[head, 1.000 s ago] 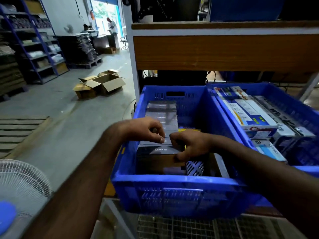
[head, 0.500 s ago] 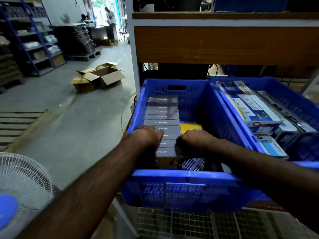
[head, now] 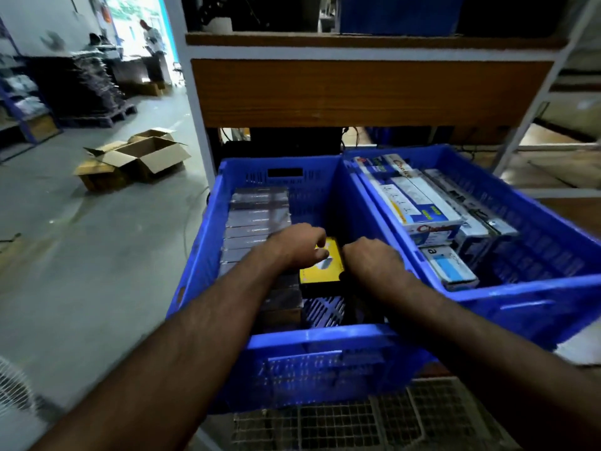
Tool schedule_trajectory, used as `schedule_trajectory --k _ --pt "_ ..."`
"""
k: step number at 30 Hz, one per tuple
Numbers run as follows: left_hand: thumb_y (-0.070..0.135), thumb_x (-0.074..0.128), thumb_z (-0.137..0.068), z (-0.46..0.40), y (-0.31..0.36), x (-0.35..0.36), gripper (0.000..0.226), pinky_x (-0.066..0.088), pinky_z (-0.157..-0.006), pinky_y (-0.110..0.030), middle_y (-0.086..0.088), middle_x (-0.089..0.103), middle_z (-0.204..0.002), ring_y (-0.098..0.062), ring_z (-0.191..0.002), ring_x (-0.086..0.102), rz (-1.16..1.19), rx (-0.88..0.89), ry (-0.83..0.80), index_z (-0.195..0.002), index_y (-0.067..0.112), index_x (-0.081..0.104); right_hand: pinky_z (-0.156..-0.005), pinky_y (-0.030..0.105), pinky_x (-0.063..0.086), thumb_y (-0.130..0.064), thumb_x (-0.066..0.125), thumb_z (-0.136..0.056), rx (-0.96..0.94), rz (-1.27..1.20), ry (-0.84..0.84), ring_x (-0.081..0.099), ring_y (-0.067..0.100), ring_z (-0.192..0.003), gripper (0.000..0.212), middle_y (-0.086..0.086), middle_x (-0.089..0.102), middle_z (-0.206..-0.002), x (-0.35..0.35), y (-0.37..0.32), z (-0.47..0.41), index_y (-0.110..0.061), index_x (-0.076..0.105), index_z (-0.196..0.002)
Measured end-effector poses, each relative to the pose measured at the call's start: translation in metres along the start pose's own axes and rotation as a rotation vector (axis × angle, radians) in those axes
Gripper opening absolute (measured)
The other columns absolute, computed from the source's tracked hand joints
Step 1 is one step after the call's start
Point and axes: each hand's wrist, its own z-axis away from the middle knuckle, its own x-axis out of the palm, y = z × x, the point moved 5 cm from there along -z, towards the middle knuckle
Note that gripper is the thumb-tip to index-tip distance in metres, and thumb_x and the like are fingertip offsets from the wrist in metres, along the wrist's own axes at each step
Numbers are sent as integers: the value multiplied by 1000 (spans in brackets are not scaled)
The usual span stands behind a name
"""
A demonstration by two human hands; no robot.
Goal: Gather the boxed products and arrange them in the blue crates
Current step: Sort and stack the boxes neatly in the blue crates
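**Both hands on the yellow box**

A row of grey shrink-wrapped boxes point(head: 257, 219) lines the near blue plastic crate point(head: 312, 340), left of the left hand point(head: 297, 245). Its fingers rest loosely curled on the flat yellow cardboard box point(head: 320, 271), probably steadying it. The right hand point(head: 374, 258) curls against that box's right edge; grip unclear.

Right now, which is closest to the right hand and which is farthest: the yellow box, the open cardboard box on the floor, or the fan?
1. Yellow box: touching the right hand, in the left crate.
2. Open cardboard box: far left on the floor.
3. Fan: bottom-left corner.
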Motion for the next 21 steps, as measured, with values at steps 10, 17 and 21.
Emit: schedule_trajectory --k 10,17,21 --pt "40 52 -95 -6 -21 17 27 48 -87 -38 -5 57 -107 -23 -99 57 117 36 47 -110 21 64 -86 43 50 -11 40 -98 -73 129 -110 53 31 -124 36 9 54 -136 17 -17 3 -12 57 -131" --pt "39 53 -95 0 -21 16 26 48 -89 -39 -2 56 -107 -19 -98 56 170 58 68 -112 22 62 -96 44 45 -15 43 -100 -92 4 -236 41 31 -126 40 15 45 -131 27 -7 -5 -4 42 -139" --pt "40 54 -95 0 -19 13 27 48 -91 -39 -2 55 -109 -19 -100 56 213 54 75 -114 22 62 -88 40 42 -14 39 -102 -81 -122 -192 48 34 -119 35 21 44 -118 29 -5 -4 -3 43 -135"
